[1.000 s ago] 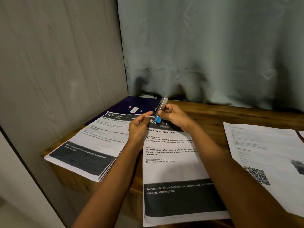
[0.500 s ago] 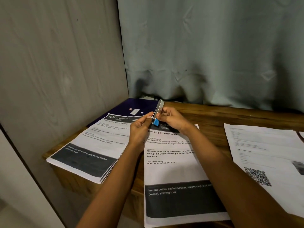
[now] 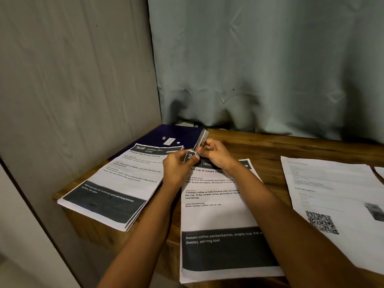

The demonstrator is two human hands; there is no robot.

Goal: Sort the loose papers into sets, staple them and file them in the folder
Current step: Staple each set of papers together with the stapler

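Holding the stapler [image 3: 201, 140] in our right hand [image 3: 216, 153], we have its fingers curled tight around the lower part of the body, so that the metal top points up and away from us and the blue tip sits low between our two hands. Our left hand [image 3: 176, 165] pinches the far left corner of the coffee set [image 3: 218, 206] between thumb and fingers, lifting that dark corner, with its white numeral, up to the stapler's blue end. We cannot tell whether the corner is actually inside the stapler's mouth.

The rest of the coffee set lies flat on the wooden table [image 3: 270, 148], in the middle, its near edge hanging over the table's near edge. To its left lies the dressing table set [image 3: 116, 183], a stack of several sheets fanned slightly at the near corner, turned at an angle and just beside the coffee set. Beyond that stack, in the far left corner of the table against the wall, lies the dark blue folder [image 3: 166, 134], shut and flat, with the stack's far edge overlapping it. To the right, well apart from our hands, lie more loose papers [image 3: 332, 194], the top one showing a QR code near its near edge. A pale curtain [image 3: 259, 69] hangs behind the table.
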